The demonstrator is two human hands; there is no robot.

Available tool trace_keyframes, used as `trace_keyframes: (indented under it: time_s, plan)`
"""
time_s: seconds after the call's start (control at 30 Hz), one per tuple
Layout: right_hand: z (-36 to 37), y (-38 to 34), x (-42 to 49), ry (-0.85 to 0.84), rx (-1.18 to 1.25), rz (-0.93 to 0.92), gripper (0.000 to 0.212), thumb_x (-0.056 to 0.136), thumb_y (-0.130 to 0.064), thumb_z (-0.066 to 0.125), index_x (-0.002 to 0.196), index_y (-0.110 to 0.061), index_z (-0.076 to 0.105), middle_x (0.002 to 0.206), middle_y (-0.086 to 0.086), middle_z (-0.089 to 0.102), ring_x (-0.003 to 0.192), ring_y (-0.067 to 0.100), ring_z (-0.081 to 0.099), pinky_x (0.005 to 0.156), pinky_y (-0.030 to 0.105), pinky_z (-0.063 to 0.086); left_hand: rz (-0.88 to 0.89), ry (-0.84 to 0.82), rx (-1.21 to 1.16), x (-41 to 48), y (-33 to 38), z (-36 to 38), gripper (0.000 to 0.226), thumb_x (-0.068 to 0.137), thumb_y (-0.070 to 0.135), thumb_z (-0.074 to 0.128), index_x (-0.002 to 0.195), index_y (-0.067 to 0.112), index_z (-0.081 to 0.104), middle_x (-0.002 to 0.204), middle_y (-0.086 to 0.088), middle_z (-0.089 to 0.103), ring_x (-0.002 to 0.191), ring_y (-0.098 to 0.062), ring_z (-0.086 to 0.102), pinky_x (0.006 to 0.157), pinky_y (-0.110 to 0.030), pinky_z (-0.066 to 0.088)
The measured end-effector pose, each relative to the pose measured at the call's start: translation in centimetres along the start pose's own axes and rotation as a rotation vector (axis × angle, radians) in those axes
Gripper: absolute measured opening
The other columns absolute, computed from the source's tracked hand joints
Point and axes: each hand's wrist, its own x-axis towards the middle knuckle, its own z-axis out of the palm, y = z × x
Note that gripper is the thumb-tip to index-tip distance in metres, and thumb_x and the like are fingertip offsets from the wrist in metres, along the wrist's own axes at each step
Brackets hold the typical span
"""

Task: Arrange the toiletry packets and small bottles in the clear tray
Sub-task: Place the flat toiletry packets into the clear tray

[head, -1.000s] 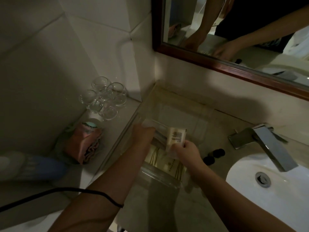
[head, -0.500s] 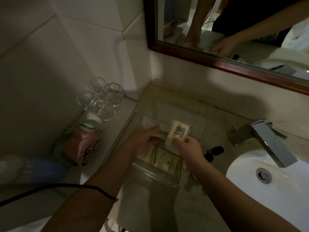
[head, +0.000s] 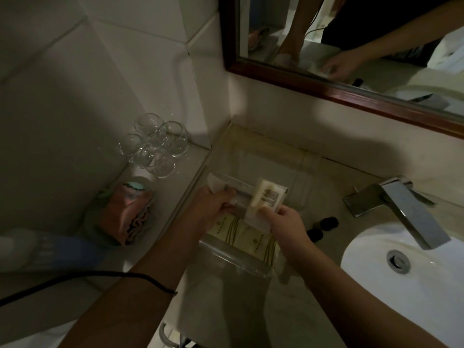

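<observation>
A clear tray (head: 236, 259) sits on the counter left of the sink. Cream packets with gold stripes (head: 241, 233) lie flat in it. My right hand (head: 283, 223) pinches a small white boxed packet (head: 267, 195) and holds it tilted over the tray's middle. My left hand (head: 213, 203) grips a long clear-wrapped packet (head: 226, 183) at the tray's left side, beside the white one. Three small dark-capped bottles (head: 322, 227) stand on the counter just right of the tray, apart from both hands.
A chrome tap (head: 406, 209) reaches over the white sink (head: 426, 285) on the right. Several upturned glasses (head: 155, 146) and a pink pouch (head: 125, 214) sit on the left ledge. A black cable (head: 75, 280) crosses my left forearm. A wood-framed mirror (head: 326, 89) hangs behind.
Both hands have shifted slightly forward over the tray. The white packet in my right hand moved a little away from me, and my left hand closed in beside it.
</observation>
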Motion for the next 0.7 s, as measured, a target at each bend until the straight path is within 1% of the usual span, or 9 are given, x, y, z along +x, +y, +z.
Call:
trace_keyframes:
  time_s: [0.07, 0.17, 0.27, 0.37, 0.47, 0.57, 0.6, 0.67, 0.7]
  plan:
    - [0.1, 0.2, 0.1, 0.012, -0.025, 0.008, 0.018, 0.092, -0.027, 0.062, 0.106, -0.021, 0.070, 0.100, 0.000, 0.074, 0.091, 0.019, 0.071, 0.081, 0.046, 0.059, -0.024, 0.006, 0.001, 0.1, -0.3, 0.0, 0.029, 0.084, 0.008, 0.066, 0.112, 0.003, 0.061, 0.106, -0.019, 0.069, 0.097, -0.034, 0.067, 0.086, -0.049, 0.055]
    - [0.3, 0.6, 0.3, 0.036, -0.061, -0.012, 0.015, 0.091, -0.024, 0.064, 0.102, -0.020, 0.072, 0.096, -0.001, 0.075, 0.086, 0.016, 0.073, 0.077, 0.042, 0.061, -0.111, 0.004, -0.080, 0.2, 0.0, 0.5, 0.022, 0.086, 0.015, 0.066, 0.107, 0.008, 0.063, 0.096, -0.013, 0.070, 0.086, -0.027, 0.067, 0.074, -0.040, 0.059]
    - [0.5, 0.8, 0.0, 0.029, -0.101, -0.051, 0.009, 0.090, -0.022, 0.064, 0.094, -0.022, 0.073, 0.091, -0.001, 0.075, 0.078, 0.012, 0.073, 0.064, 0.031, 0.060, -0.168, 0.003, -0.192, 0.5, 0.0, 1.2, 0.024, 0.087, 0.013, 0.066, 0.109, 0.007, 0.062, 0.099, -0.014, 0.069, 0.090, -0.027, 0.067, 0.079, -0.042, 0.057]
    - [0.7, 0.8, -0.3, 0.021, -0.089, -0.053, 0.009, 0.091, -0.019, 0.064, 0.088, -0.024, 0.070, 0.087, -0.003, 0.074, 0.075, 0.010, 0.072, 0.056, 0.024, 0.055, -0.153, 0.026, -0.251, 0.7, -0.4, 2.1, 0.030, 0.086, 0.010, 0.065, 0.115, 0.001, 0.061, 0.105, -0.016, 0.067, 0.096, -0.029, 0.066, 0.082, -0.044, 0.055]
    - [0.6, 0.7, -0.1, 0.017, -0.051, -0.026, 0.007, 0.091, -0.021, 0.065, 0.092, -0.023, 0.071, 0.089, -0.002, 0.075, 0.077, 0.011, 0.073, 0.059, 0.026, 0.057, -0.131, 0.076, -0.237, 0.9, -0.6, 2.4, 0.030, 0.087, 0.007, 0.061, 0.116, -0.002, 0.060, 0.105, -0.016, 0.065, 0.097, -0.026, 0.063, 0.083, -0.038, 0.053]
    - [0.4, 0.5, 0.1, -0.007, -0.034, -0.002, 0.007, 0.091, -0.022, 0.065, 0.092, -0.023, 0.072, 0.088, -0.003, 0.075, 0.075, 0.009, 0.073, 0.059, 0.027, 0.057, -0.115, 0.082, -0.248, 1.0, -0.6, 2.3, 0.016, 0.087, 0.006, 0.061, 0.102, 0.004, 0.065, 0.097, -0.012, 0.067, 0.089, -0.021, 0.064, 0.076, -0.033, 0.055]
    - [0.4, 0.5, 0.2, -0.010, -0.032, 0.005, 0.007, 0.091, -0.022, 0.065, 0.093, -0.023, 0.072, 0.088, -0.002, 0.076, 0.076, 0.010, 0.074, 0.061, 0.029, 0.058, -0.112, 0.078, -0.252, 1.1, -0.5, 2.2, 0.014, 0.087, 0.007, 0.061, 0.101, 0.005, 0.065, 0.097, -0.012, 0.067, 0.091, -0.022, 0.064, 0.079, -0.035, 0.055]
    - [0.7, 0.4, 0.3, -0.012, -0.035, 0.000, 0.008, 0.091, -0.021, 0.065, 0.094, -0.021, 0.073, 0.088, -0.001, 0.076, 0.076, 0.010, 0.074, 0.061, 0.029, 0.058, -0.115, 0.011, -0.250, 0.9, -0.6, 2.0, 0.019, 0.090, 0.007, 0.058, 0.108, 0.002, 0.063, 0.103, -0.014, 0.067, 0.097, -0.024, 0.063, 0.088, -0.040, 0.053]
    - [0.9, 0.3, 0.3, -0.010, -0.045, -0.011, 0.009, 0.091, -0.020, 0.065, 0.094, -0.019, 0.074, 0.088, 0.000, 0.077, 0.076, 0.011, 0.074, 0.060, 0.027, 0.057, -0.119, -0.042, -0.230, 0.6, -0.6, 2.2, 0.021, 0.092, 0.007, 0.055, 0.111, 0.001, 0.061, 0.102, -0.014, 0.067, 0.096, -0.024, 0.063, 0.085, -0.038, 0.054]
